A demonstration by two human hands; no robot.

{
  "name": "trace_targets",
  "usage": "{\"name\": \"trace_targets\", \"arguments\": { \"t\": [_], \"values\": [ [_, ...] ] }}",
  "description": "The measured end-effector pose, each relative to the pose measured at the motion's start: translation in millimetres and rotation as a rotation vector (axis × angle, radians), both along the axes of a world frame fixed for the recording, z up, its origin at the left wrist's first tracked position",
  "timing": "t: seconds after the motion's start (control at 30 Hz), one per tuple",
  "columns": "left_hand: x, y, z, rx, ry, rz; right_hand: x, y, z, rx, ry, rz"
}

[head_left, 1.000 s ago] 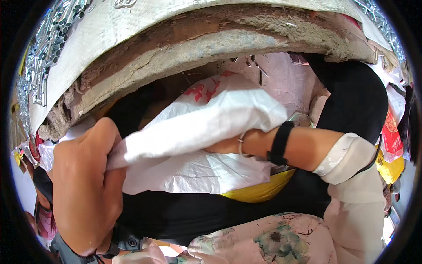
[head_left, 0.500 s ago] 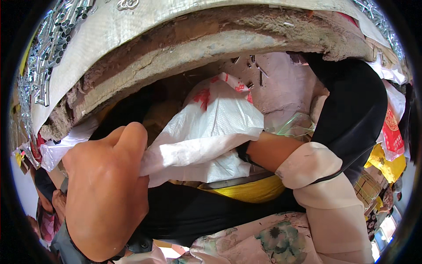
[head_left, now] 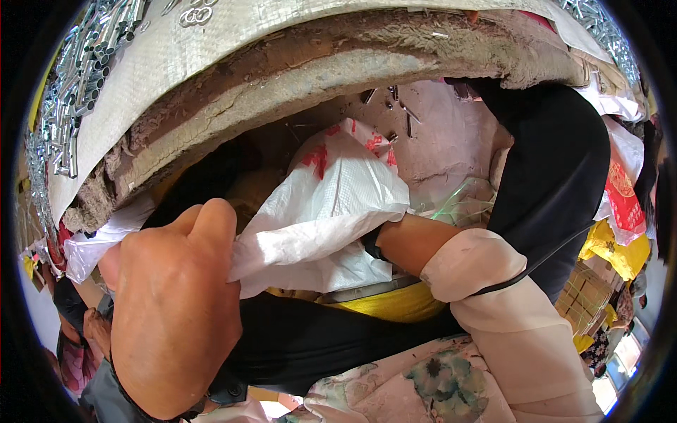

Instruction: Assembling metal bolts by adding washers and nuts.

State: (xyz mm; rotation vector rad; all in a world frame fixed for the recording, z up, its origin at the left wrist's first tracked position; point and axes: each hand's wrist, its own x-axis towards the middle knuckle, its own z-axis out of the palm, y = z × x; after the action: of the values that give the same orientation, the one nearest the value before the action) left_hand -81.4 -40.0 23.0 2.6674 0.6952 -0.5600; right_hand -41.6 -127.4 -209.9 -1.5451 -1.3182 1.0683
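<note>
In my lap is a white woven plastic sack [head_left: 338,187] with red markings, its mouth toward me and its body sloping away. My left hand [head_left: 180,296] is a closed fist, large in the foreground, gripping the left end of the sack's rolled rim. From the right, my right hand goes into the sack's mouth; only the bare right wrist [head_left: 416,243] with a dark band and a pale sleeve show. The sack hides its fingers and whatever they touch.
Ahead curves a thick, worn table edge [head_left: 317,81] under a pale woven sheet. Metal tubes [head_left: 88,84] lie heaped at far left, metal rings [head_left: 196,14] nearby. Dark small pieces [head_left: 409,113] are scattered below. At right are a red-and-white bag [head_left: 620,194] and a yellow bag [head_left: 613,250].
My right wrist and sleeve have shifted slightly left, and the sack's right side with them. My left hand keeps its grip, nearly still. The view has moved a little.
</note>
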Motion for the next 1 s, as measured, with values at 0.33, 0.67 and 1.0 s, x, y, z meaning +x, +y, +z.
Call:
{"name": "trace_targets", "arguments": {
  "t": [0.33,0.67,1.0],
  "values": [
    [-15.0,14.7,-6.6,0.242,-0.158,0.103,-23.7,-58.9,-17.6,-0.128,-0.425,0.412],
    [-12.5,25.4,-8.7,0.021,-0.165,0.255,-23.8,-28.6,47.9,-0.141,-0.641,1.371],
    [6.0,21.8,-7.2,-0.007,-0.227,-0.003,-3.3,-45.1,27.2,-0.306,-0.472,0.753]
  ]
}}
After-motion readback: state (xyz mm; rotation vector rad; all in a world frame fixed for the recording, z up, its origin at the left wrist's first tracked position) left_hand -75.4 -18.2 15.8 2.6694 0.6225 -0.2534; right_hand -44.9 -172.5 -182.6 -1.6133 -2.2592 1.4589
